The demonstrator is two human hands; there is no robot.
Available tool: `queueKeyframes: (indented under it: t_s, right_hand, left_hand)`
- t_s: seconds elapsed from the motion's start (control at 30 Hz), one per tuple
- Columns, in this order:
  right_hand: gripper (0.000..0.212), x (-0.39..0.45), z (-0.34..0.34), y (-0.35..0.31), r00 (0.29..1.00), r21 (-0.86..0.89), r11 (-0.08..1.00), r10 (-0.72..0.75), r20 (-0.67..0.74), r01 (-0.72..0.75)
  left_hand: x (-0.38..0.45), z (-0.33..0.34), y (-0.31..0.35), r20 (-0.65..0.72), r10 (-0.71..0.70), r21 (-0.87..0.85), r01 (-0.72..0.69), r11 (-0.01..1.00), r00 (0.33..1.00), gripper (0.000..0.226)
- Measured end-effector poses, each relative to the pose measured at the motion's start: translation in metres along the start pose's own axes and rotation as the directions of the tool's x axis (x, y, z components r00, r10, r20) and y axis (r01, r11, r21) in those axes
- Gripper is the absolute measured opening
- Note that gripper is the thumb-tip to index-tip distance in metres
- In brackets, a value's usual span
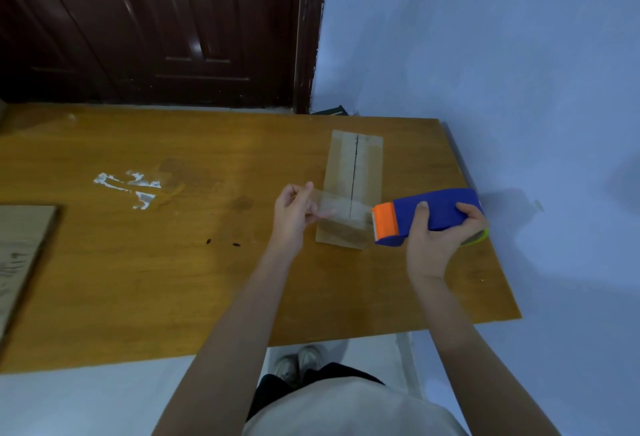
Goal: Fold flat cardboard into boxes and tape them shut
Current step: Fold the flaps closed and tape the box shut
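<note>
A small brown cardboard box lies on the wooden table, its top flaps meeting in a dark centre seam. My right hand grips a blue tape dispenser with an orange cutter head, just right of the box's near end. My left hand pinches the free end of a clear tape strip. The strip stretches from the dispenser leftward across the box's near end, a little above it.
A flat cardboard sheet lies at the table's left edge. White residue marks the tabletop left of centre. A dark wooden door stands behind the table, a blue wall to the right. My shoes show below the table's near edge.
</note>
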State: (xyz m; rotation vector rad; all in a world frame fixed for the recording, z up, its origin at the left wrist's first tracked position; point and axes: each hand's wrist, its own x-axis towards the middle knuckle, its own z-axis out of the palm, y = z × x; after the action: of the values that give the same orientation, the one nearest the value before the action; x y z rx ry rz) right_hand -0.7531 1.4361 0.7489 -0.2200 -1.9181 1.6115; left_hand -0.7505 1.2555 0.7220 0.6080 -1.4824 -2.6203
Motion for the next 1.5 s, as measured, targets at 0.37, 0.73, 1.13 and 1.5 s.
queueKeyframes:
  t_s: [0.37, 0.73, 1.13, 1.5]
  right_hand:
    - [0.045, 0.004, 0.009, 0.000, 0.991, -0.039, 0.999, 0.002, 0.135, 0.003]
    - [0.045, 0.010, 0.006, -0.004, 0.961, -0.145, 0.988, -0.005, 0.276, 0.047]
    - [0.045, 0.006, 0.006, -0.002, 0.962, -0.149, 0.989, 0.038, 0.269, 0.002]
    - [0.045, 0.005, 0.008, -0.001, 0.976, -0.144, 0.989, 0.067, 0.205, -0.037]
  left_hand:
    - [-0.006, -0.005, -0.003, -0.041, 0.006, -0.056, -0.009, 0.998, 0.999, 0.032]
    - [-0.002, -0.019, -0.001, -0.121, 0.065, 0.458, -0.003, 0.889, 0.990, 0.031]
    - [0.010, -0.033, -0.016, -0.079, 0.085, 0.789, 0.010, 0.615, 0.993, 0.031]
    - [0.006, -0.006, -0.041, -0.130, 0.029, 0.819, 0.090, 0.567, 0.991, 0.035]
